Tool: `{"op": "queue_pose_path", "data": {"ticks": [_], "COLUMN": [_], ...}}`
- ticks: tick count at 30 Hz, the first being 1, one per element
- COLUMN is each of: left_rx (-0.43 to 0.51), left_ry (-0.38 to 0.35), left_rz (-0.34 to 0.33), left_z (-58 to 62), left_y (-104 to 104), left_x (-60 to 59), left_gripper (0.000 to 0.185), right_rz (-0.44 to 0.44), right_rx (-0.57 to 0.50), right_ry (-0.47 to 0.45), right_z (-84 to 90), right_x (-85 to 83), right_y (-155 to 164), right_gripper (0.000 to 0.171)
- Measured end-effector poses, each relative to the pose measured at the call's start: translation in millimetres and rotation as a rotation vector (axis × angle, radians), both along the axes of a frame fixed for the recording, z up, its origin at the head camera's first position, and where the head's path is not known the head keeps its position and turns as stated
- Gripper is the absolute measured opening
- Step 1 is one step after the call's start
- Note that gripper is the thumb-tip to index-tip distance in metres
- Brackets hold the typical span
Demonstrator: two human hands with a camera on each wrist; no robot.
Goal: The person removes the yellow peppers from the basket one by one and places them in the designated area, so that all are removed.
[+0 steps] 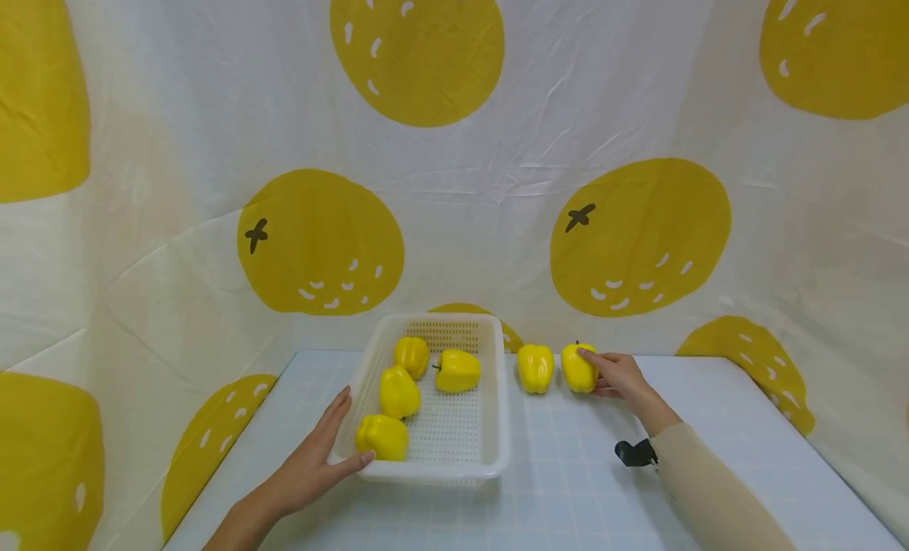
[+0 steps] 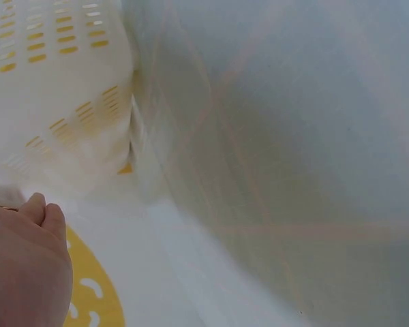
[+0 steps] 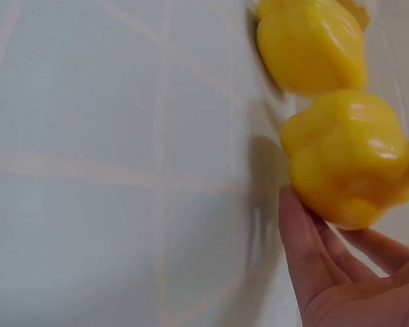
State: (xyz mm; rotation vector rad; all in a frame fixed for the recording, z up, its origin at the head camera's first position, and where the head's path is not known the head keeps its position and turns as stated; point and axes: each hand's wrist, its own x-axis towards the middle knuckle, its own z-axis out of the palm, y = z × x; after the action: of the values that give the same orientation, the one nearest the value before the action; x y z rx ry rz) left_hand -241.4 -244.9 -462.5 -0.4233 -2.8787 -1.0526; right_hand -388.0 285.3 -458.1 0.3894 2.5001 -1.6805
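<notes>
A yellow bell pepper (image 1: 579, 368) is held by my right hand (image 1: 625, 384), pinched between thumb and fingers at the back of the table. In the right wrist view the same pepper (image 3: 351, 160) shows its lobed underside, with fingertips against it. Just left of it stands a second bell pepper (image 1: 535, 369). My left hand (image 1: 310, 464) grips the near left corner of a white plastic basket (image 1: 497, 425), thumb over the front rim and fingers along the side. Inside the basket lie several yellow bell peppers (image 1: 400, 393), mostly along its left half.
A pale blue checked cloth covers the table (image 1: 561, 480). Behind it hangs a white curtain (image 1: 476, 219) printed with large yellow fruit. A black device (image 1: 634, 453) sits at my right wrist, near the beige sleeve (image 1: 710, 484).
</notes>
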Motion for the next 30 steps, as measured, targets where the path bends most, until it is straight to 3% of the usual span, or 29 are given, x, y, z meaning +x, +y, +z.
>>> {"op": "queue_pose_path", "data": {"ticks": [15,30], "left_rx": [-0.004,-0.006], "left_ry": [-0.040,-0.030], "left_rz": [0.006,0.007], "left_z": [1.3,1.3], "left_y": [1.0,0.3], "left_x": [-0.3,-0.3], "left_gripper": [0.106,0.106], "right_rz": [-0.060,-0.064], "right_rx": [0.015,-0.028], "right_ry": [-0.043,-0.015], "right_z": [-12.3,-23.3], "right_x": [-12.8,-19.9], "right_y": [-7.6,-2.9], "right_gripper": [0.103,0.090]}}
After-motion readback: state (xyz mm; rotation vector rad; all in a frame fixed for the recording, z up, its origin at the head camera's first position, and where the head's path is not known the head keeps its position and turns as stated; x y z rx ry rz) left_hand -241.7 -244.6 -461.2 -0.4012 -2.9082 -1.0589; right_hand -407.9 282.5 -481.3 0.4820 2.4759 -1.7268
